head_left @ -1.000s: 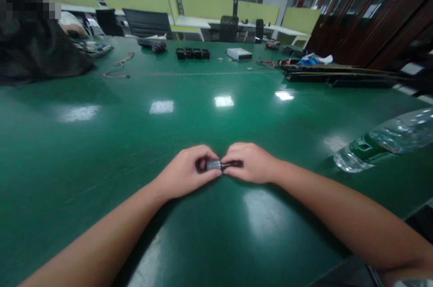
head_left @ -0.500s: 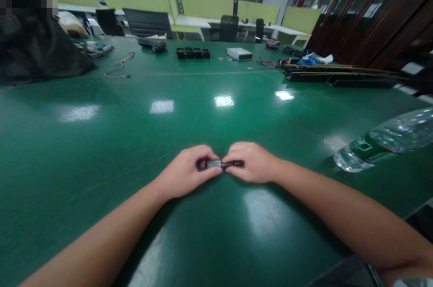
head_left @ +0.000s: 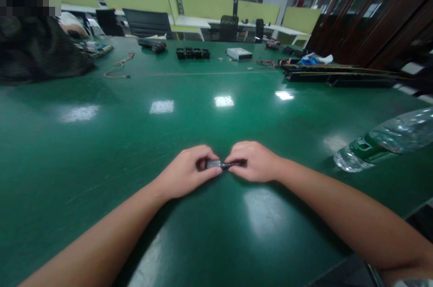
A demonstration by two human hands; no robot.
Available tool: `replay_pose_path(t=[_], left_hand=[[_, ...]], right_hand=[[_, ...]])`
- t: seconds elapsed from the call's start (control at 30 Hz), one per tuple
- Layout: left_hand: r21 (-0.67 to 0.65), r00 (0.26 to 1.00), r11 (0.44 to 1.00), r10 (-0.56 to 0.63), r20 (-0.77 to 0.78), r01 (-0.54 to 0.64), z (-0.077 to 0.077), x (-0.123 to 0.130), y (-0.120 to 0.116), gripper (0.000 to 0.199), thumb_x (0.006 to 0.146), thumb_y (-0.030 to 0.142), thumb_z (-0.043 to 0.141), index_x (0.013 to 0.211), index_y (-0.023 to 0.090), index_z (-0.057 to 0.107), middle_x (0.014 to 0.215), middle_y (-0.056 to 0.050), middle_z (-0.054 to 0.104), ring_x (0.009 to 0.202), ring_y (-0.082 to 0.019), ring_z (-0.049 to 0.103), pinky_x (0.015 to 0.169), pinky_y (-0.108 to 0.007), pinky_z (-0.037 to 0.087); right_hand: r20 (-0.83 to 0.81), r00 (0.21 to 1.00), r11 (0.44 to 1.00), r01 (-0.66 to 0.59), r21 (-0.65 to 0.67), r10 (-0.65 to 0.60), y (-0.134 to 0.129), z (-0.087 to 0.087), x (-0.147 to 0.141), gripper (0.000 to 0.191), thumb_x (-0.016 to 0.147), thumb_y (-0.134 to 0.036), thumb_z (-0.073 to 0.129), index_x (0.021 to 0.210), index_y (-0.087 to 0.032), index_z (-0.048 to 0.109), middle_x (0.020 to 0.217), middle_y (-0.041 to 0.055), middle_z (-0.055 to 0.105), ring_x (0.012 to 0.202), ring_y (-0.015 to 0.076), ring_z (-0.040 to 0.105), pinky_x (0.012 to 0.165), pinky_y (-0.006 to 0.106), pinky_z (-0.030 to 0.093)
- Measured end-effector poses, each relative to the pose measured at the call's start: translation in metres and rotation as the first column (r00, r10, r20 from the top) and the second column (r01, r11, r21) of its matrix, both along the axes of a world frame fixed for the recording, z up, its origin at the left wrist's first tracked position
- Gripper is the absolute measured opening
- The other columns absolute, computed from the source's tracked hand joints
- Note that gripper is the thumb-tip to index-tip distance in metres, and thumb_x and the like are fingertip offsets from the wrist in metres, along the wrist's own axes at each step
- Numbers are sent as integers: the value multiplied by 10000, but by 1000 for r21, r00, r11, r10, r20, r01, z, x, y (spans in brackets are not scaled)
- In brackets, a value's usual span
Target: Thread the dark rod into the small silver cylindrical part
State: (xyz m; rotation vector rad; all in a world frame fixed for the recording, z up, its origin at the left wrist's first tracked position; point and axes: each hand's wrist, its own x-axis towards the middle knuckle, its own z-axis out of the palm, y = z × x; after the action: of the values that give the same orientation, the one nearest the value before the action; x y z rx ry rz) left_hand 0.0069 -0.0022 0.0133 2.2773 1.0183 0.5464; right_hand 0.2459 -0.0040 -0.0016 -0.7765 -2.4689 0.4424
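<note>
Low over the green table (head_left: 203, 129), near the middle of the view, my left hand (head_left: 189, 170) pinches a small silver-grey cylinder (head_left: 213, 164) between thumb and fingers. A thin dark threaded or coiled piece (head_left: 225, 165) sticks out of the cylinder's right end. My right hand (head_left: 253, 162) is closed on the far end of this dark piece, with thumb and index finger together. The two hands face each other with a narrow gap between their fingertips. The part of the dark piece inside my right hand is mostly hidden.
A clear plastic bottle (head_left: 372, 147) lies at the right. Along the back are black square parts (head_left: 192, 53), a white box (head_left: 239, 54), a cable (head_left: 117, 69), a dark tool (head_left: 154, 45) and long black strips (head_left: 338, 75). A person in dark clothing (head_left: 37, 48) is at the far left.
My right hand's fingertips have shifted slightly right, away from the cylinder, and more of the dark piece shows between the hands. My left hand has stayed in place.
</note>
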Motion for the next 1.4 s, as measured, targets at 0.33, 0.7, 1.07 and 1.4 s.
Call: replay_pose_path(t=[0.33, 0.7, 1.07, 1.4], left_hand=[[-4, 1000, 1000, -8, 4, 8, -1, -1, 1, 243, 881, 431, 650, 937, 197, 691, 802, 3, 635, 691, -138, 572, 639, -247, 430], [9, 1000, 1000, 5, -6, -5, -2, -2, -1, 250, 871, 435, 654, 923, 194, 690, 783, -1, 637, 680, -144, 574, 635, -254, 432], [11, 1000, 1000, -2, 1, 2, -1, -1, -1, 233, 872, 413, 654, 922, 186, 682, 789, -4, 638, 687, -145, 576, 639, -253, 429], [77, 1000, 997, 1, -16, 0, -2, 3, -1, 229, 788, 338, 722, 954, 191, 666, 817, -3, 632, 705, -150, 566, 642, -253, 422]], right_hand=[[2, 1000, 1000, -4, -8, 4, 2, 1, 5, 150, 806, -171, 658, 936, -157, 731, 826, 49, 694, 774, 162, 614, 747, 276, 480], [19, 999, 988, 49, -148, -46, 16, 4, 28, 96, 720, -130, 669, 800, -148, 718, 736, 20, 671, 643, 115, 590, 614, 224, 455], [-11, 999, 967, 27, -252, -31, 11, 3, 20, 112, 769, -180, 707, 865, -143, 752, 775, 28, 683, 674, 113, 602, 643, 223, 468], [0, 999, 995, 50, -92, -50, 1, -2, -9, 158, 853, -217, 689, 989, -161, 747, 892, 54, 713, 810, 148, 635, 747, 253, 473]])
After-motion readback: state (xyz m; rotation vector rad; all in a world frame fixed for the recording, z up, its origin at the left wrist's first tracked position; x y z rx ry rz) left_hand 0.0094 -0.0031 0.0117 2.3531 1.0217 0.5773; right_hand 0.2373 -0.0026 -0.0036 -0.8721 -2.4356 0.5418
